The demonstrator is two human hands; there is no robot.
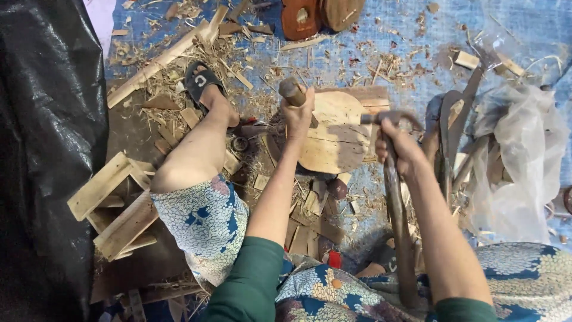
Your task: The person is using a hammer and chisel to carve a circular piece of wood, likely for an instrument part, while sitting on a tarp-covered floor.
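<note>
Blue tarp floor (524,24) is thick w/ wood shavings and offcuts around a round wooden block (336,134). Left hand (300,113) is clenched on a short round wooden piece (292,91) stood on the block; right hand (398,146) grips a long-handled adze (394,197). Piece looks only roughly shaped, so most carving seems left.

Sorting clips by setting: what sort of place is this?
Likely an informal floor-level woodcarving workspace: wood shavings litter a blue tarp, and the left hand steadies a wooden piece on a round block.
</note>
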